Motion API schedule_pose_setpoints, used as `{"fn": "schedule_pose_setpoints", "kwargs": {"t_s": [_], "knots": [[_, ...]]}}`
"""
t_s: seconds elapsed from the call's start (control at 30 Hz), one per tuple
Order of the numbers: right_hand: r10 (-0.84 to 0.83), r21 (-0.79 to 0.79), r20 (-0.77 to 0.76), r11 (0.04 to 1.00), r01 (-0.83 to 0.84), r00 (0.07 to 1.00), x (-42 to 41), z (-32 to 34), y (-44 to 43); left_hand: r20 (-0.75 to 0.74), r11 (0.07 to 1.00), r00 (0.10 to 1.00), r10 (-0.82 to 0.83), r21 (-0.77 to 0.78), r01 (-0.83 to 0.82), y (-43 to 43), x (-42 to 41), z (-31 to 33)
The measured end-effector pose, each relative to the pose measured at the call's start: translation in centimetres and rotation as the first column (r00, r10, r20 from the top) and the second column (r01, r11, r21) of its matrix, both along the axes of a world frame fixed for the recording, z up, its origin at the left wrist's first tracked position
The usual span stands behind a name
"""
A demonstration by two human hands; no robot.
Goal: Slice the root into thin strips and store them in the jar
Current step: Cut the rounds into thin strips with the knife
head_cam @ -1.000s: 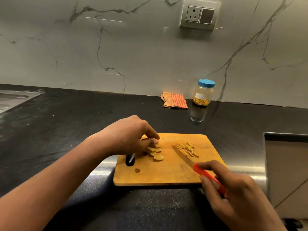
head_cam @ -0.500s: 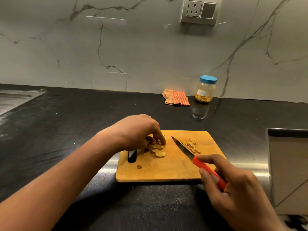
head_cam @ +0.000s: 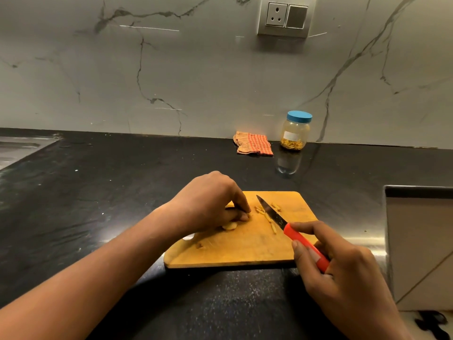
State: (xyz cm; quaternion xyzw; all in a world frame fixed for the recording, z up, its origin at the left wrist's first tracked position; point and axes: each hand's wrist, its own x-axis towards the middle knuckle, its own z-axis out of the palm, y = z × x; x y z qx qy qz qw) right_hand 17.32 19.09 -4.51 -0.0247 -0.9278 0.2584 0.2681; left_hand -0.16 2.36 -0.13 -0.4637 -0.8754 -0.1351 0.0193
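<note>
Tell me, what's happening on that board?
Someone is cutting a root into thin strips on a wooden board. The left grip holds a few round slices down, while the right grip holds a red-handled knife, its blade among strips already cut. The jar with the blue lid stands shut at the back by the wall, some strips inside, beside a checked cloth.

— Looking from where?
— From up on the head. Only one wide view.
— Facing which way?
— Forward and down, over the black counter (head_cam: 98,192), toward the wall (head_cam: 196,69) at the back.
— Close?
— Very close, with the cutting board (head_cam: 245,251) just below the middle, and the left hand (head_cam: 210,200) and right hand (head_cam: 343,273) in from the bottom edge.
</note>
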Motion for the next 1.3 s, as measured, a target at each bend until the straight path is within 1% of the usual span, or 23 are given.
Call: {"fn": "schedule_pose_setpoints", "kwargs": {"t_s": [0.23,0.47,0.6,0.77,0.9,1.17,1.3], "knots": [[-0.023,0.023,0.008,0.999,0.023,1.000,-0.1,0.0,-0.1,0.021,0.999,1.000,-0.012,-0.038,0.013,-0.2,0.3,0.0],[-0.025,0.032,0.009,0.999,0.025,1.000,-0.2,-0.1,0.0,0.042,1.000,0.999,0.004,0.024,-0.005,-0.4,0.4,-0.2],[-0.008,0.022,0.006,1.000,0.008,1.000,-0.2,-0.1,0.0,0.074,1.000,0.997,-0.007,-0.004,0.007,-0.5,0.3,0.0],[0.006,0.008,-0.007,1.000,-0.006,1.000,-0.2,-0.1,0.0,0.117,0.996,0.991,-0.063,-0.048,0.069,-0.9,-0.1,0.4],[0.008,0.004,-0.003,1.000,-0.008,1.000,0.1,0.0,-0.2,0.108,0.990,0.989,-0.099,-0.092,0.109,-1.1,-0.2,0.5],[0.026,0.029,-0.070,0.999,-0.024,0.997,0.6,0.6,-0.7,0.074,0.980,0.988,-0.133,-0.136,0.142,-1.2,-0.2,0.7],[0.062,0.038,-0.053,0.997,-0.060,0.997,0.5,0.8,-0.9,0.061,0.978,0.987,-0.147,-0.143,0.154,-1.3,-0.3,0.6]]}}
